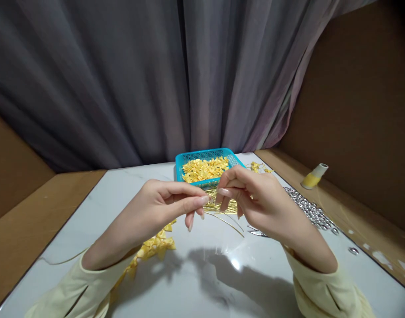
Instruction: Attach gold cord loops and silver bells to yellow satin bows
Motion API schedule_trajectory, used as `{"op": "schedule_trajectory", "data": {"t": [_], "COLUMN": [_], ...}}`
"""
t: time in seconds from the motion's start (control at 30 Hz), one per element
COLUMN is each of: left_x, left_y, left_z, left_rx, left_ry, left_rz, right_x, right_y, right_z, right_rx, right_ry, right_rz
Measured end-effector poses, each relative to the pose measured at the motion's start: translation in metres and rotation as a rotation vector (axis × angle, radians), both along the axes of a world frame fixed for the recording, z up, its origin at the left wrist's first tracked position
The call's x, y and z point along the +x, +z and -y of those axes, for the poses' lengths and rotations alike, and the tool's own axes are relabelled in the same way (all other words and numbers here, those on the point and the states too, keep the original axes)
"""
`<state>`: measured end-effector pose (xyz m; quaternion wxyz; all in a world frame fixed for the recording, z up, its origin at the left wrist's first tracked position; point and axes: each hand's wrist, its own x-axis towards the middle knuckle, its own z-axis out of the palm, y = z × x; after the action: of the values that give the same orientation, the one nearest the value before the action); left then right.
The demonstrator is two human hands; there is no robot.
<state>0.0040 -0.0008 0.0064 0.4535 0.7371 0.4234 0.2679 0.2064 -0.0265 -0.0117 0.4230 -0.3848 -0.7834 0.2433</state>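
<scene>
Thumb and index finger of my left hand (171, 205) are pinched together, with a thin gold wire (229, 224) coming out from beneath the fingers. My right hand (251, 194) also pinches, its fingertips close to the left ones; what it holds is too small to make out. Yellow ribbon flowers (159, 243) trail in a string below my left hand and forearm, partly hidden by them. Behind both hands lies a bundle of gold wires (232, 206). The tips of metal scissors (256, 232) show under my right wrist.
A blue basket (179, 170) of yellow ribbon flowers (204, 168) stands at the back. Silver beads (310, 208) lie along the right, with a spool of yellow thread (312, 180) beyond them. Grey curtains (149, 88) hang behind the white tabletop (103, 198).
</scene>
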Motion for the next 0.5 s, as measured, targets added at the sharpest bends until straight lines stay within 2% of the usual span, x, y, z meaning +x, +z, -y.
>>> {"op": "schedule_trajectory", "data": {"t": [0.5], "left_x": [-0.0011], "left_y": [-0.0045], "left_z": [0.0010], "left_rx": [0.074], "left_ry": [0.020], "left_rz": [-0.025], "right_x": [-0.0018], "right_y": [0.0012], "right_z": [0.0002], "right_rx": [0.017], "right_ry": [-0.011], "right_rz": [0.063]}}
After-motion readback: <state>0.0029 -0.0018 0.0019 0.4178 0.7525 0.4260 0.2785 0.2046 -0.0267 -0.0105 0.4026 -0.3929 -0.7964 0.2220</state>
